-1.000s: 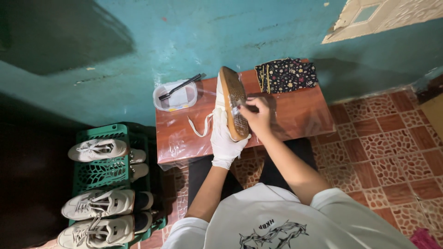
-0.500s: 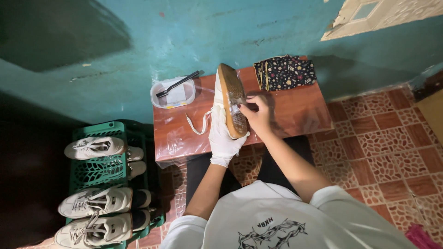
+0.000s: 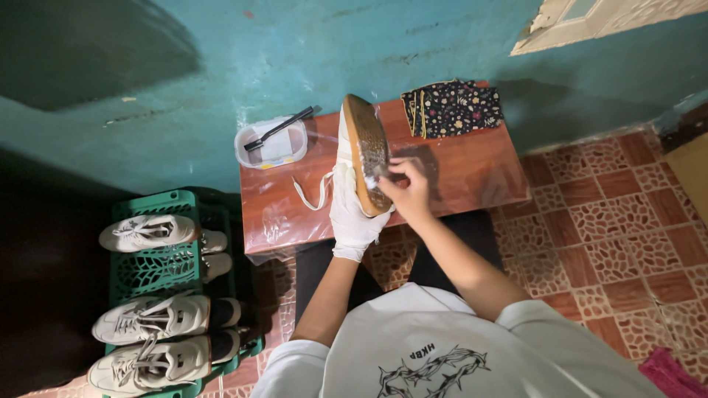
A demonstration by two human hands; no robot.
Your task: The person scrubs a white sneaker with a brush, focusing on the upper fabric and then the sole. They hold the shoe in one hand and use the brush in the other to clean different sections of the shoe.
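White glove on the left hand, which grips a sneaker from the left side, sole turned up and tilted over the wooden table. Right hand is bare, fingers pinched together and pressed on the near end of the sole; can't tell what's between them. A loose lace hangs left of the glove. Far left on the table sits a tub with a brush across it, patterned pouch far right. More sneakers rest on a green crate at left.

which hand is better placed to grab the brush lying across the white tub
Left, probably. The gloved left hand is nearer the brush on the white tub, but it grips the shoe. The bare right hand is pressed on the sole, farther off.
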